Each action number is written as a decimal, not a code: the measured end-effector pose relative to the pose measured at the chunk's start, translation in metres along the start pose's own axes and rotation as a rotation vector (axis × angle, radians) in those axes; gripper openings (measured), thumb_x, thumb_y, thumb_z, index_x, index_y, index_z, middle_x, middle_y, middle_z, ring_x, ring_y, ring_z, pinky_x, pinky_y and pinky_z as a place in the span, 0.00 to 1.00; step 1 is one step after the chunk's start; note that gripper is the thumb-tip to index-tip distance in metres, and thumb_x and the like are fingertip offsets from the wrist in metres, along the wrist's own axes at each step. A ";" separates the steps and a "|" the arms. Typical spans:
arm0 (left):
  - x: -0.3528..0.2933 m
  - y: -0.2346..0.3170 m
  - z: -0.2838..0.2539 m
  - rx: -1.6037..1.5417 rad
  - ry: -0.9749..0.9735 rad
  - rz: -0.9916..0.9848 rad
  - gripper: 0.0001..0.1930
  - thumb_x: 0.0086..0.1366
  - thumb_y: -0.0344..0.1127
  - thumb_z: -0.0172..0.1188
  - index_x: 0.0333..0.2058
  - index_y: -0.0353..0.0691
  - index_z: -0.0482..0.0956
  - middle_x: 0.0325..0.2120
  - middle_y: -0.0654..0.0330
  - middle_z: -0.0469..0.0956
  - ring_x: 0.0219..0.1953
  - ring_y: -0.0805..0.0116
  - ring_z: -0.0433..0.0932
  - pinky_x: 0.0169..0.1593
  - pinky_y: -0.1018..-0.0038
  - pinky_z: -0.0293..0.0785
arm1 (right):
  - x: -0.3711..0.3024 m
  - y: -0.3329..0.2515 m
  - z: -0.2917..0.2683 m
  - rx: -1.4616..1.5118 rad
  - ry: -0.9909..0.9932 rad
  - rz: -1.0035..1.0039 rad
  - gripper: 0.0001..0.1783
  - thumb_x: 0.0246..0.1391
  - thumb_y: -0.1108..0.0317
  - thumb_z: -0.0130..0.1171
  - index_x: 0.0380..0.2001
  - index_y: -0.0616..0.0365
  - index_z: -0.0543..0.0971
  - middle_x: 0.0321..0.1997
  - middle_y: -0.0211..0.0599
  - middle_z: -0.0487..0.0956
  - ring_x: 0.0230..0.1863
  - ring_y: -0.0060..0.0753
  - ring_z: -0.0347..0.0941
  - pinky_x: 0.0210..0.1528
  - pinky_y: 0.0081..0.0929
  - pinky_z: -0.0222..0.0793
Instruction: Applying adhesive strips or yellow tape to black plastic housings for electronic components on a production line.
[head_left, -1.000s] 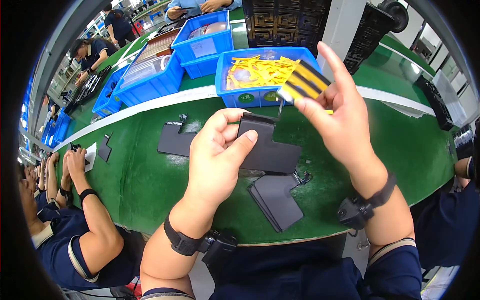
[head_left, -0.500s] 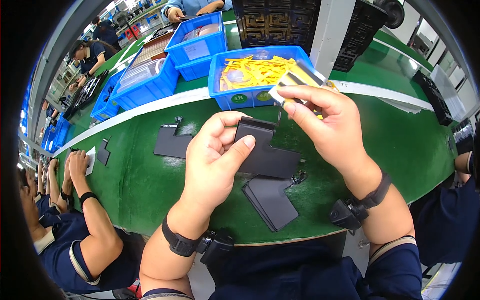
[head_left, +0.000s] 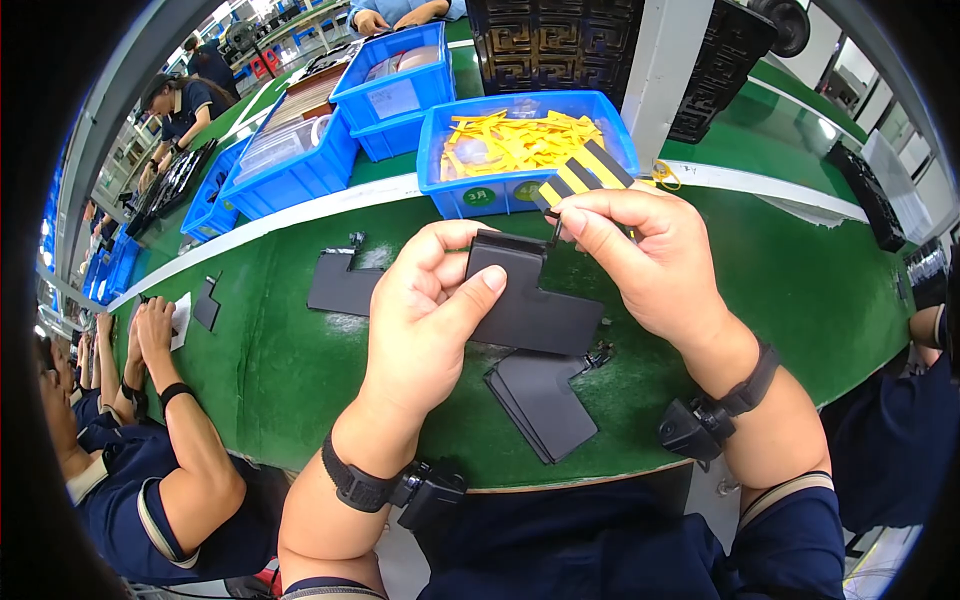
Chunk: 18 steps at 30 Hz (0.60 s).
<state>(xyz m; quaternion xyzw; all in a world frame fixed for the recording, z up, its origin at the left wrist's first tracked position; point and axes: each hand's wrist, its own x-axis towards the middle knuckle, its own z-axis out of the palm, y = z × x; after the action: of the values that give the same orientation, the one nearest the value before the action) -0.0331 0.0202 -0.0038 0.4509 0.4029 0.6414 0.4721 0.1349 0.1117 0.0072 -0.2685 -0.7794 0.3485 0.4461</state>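
My left hand (head_left: pixel 420 315) grips a flat, black L-shaped piece (head_left: pixel 540 315), thumb on its face and fingers behind it. Just right of the piece's upper end, my right hand (head_left: pixel 650 250) pinches a sheet with black and pale yellow stripes (head_left: pixel 590 170) between thumb and forefinger. A thin black lead (head_left: pixel 556 232) stands up at the piece's upper right corner, close to my right fingertips; whether they touch it I cannot tell. Below my hands lies a small stack of similar black pieces (head_left: pixel 545 410) with a connector end. Another black piece (head_left: pixel 340 285) lies to the left.
Behind my hands stands a blue bin (head_left: pixel 455 203) of yellow strips. More blue bins (head_left: pixel 290 172) sit at the back left, and a white post (head_left: pixel 668 75) rises behind. A co-worker's hands (head_left: pixel 155 325) work at the left over the green table (head_left: pixel 270 370).
The striped sheet, blurred before, is now sharp and slightly lower. My right hand has moved a little left, closer to the piece's upper corner. My left hand has hardly moved.
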 end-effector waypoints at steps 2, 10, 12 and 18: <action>0.000 -0.001 0.000 -0.005 -0.002 0.006 0.14 0.62 0.23 0.53 0.47 0.31 0.65 0.37 0.55 0.78 0.38 0.75 0.76 0.43 0.79 0.72 | 0.000 -0.001 0.001 0.001 -0.008 0.000 0.07 0.53 0.71 0.57 0.32 0.64 0.81 0.27 0.30 0.78 0.30 0.19 0.72 0.35 0.18 0.67; 0.003 0.000 -0.004 0.067 0.024 0.028 0.14 0.61 0.22 0.52 0.46 0.31 0.66 0.37 0.57 0.77 0.38 0.75 0.75 0.44 0.80 0.71 | -0.002 0.000 0.008 -0.042 0.069 -0.090 0.07 0.51 0.71 0.55 0.30 0.62 0.80 0.26 0.39 0.79 0.28 0.30 0.72 0.32 0.27 0.67; 0.011 0.002 -0.018 0.122 0.058 0.086 0.15 0.60 0.21 0.52 0.46 0.32 0.68 0.38 0.59 0.76 0.38 0.76 0.74 0.43 0.80 0.70 | -0.002 -0.004 0.006 -0.107 0.065 -0.093 0.07 0.52 0.72 0.56 0.31 0.62 0.80 0.26 0.36 0.78 0.29 0.25 0.71 0.33 0.23 0.67; 0.028 0.034 -0.113 0.848 0.433 0.004 0.14 0.58 0.28 0.53 0.44 0.33 0.73 0.31 0.58 0.77 0.30 0.75 0.74 0.35 0.79 0.71 | -0.004 0.001 0.008 0.228 -0.026 0.046 0.26 0.56 0.75 0.51 0.59 0.58 0.64 0.42 0.32 0.73 0.36 0.19 0.70 0.39 0.18 0.68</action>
<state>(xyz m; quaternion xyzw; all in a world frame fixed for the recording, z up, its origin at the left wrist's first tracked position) -0.1537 0.0297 0.0036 0.4604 0.7176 0.5005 0.1504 0.1297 0.1070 0.0021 -0.2291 -0.7340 0.4485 0.4556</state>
